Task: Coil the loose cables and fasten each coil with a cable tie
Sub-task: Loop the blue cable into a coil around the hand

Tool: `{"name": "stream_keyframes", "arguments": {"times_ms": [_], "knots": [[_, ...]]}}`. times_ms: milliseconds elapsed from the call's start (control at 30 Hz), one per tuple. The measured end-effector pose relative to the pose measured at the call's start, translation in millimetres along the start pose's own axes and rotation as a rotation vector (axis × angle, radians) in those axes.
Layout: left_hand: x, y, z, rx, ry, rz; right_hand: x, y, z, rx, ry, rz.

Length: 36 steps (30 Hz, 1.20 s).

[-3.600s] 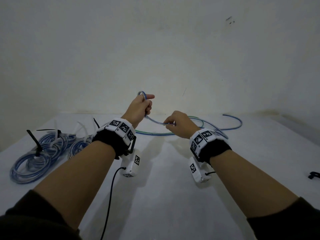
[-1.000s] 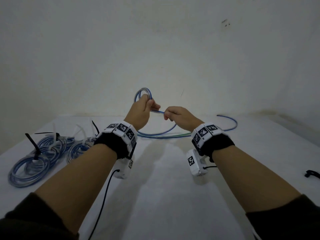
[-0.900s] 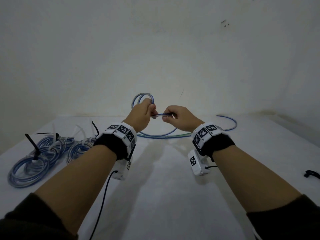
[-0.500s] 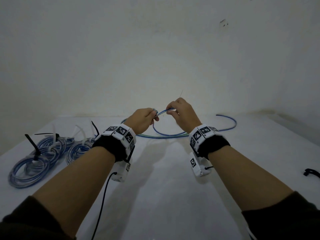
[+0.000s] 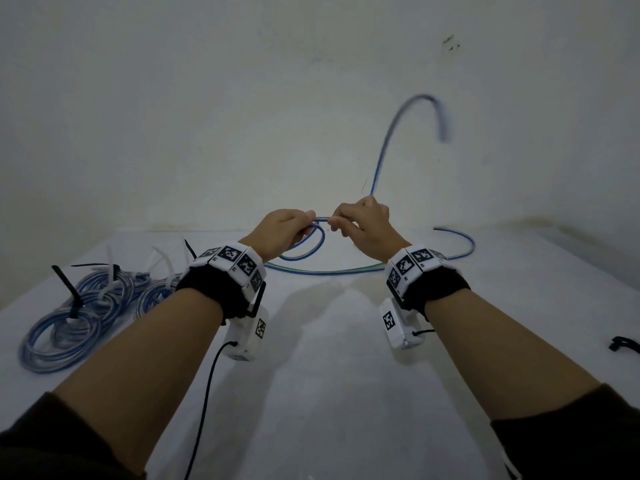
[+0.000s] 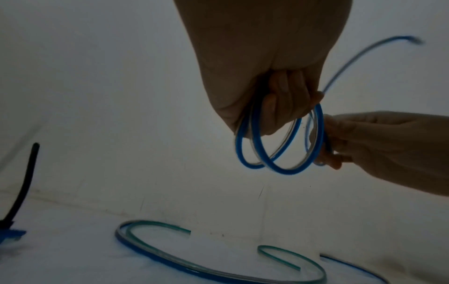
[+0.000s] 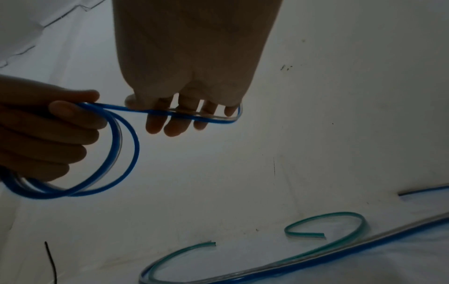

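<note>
Over the white table (image 5: 329,393) set against a bare, scuffed white wall (image 5: 242,98), my left hand (image 5: 282,230) grips the small loops of the blue cable (image 6: 279,163) while my right hand (image 5: 363,225) pinches its next stretch, tied coils (image 5: 79,317) lying far left.

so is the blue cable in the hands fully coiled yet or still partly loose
Partly loose. The left hand holds a couple of loops of the blue cable, but its tail rises free above the right hand, and no tie is on it.
</note>
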<state>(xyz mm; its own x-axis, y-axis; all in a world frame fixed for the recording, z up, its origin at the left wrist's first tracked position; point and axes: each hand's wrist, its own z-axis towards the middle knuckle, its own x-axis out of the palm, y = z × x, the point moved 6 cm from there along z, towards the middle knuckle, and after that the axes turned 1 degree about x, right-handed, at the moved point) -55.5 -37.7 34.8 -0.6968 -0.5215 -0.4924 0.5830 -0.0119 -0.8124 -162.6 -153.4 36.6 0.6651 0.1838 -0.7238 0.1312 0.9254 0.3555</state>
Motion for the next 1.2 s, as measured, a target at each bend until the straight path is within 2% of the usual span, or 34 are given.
{"name": "stream_keyframes", "arguments": {"times_ms": [167, 300, 400, 567, 633, 833, 967, 1067, 1200], "knots": [[0, -4, -2, -0.05, -0.016, -0.26, 1, -4, 1, 0.075, 0.038, 0.061], [-4, -3, -3, -0.084, -0.015, -0.345, 3, -9, -2, 0.062, 0.018, 0.109], [-7, -1, -3, -0.102, -0.044, -0.417, 4, -8, -4, 0.065, 0.042, 0.035], [-16, -6, -1, -0.051, -0.107, -0.569, -6, -25, -5, 0.186, -0.011, -0.22], [-20, -9, -1, -0.033, -0.109, -0.612, -6, -36, -7, 0.213, -0.013, -0.236], [-13, -16, 0, -0.029, -0.056, -0.675, -12, -48, -12, 0.448, -0.173, 0.045], [-13, -16, 0, -0.025, -0.073, -0.736, -24, -49, -15, 0.523, -0.348, 0.086], [-13, -17, 1, -0.003, -0.061, -0.802, -25, -46, -12, 0.46, -0.371, 0.059], [-16, -24, 3, 0.064, -0.064, -0.844, -19, -44, -6, 0.346, -0.318, 0.101]]}}
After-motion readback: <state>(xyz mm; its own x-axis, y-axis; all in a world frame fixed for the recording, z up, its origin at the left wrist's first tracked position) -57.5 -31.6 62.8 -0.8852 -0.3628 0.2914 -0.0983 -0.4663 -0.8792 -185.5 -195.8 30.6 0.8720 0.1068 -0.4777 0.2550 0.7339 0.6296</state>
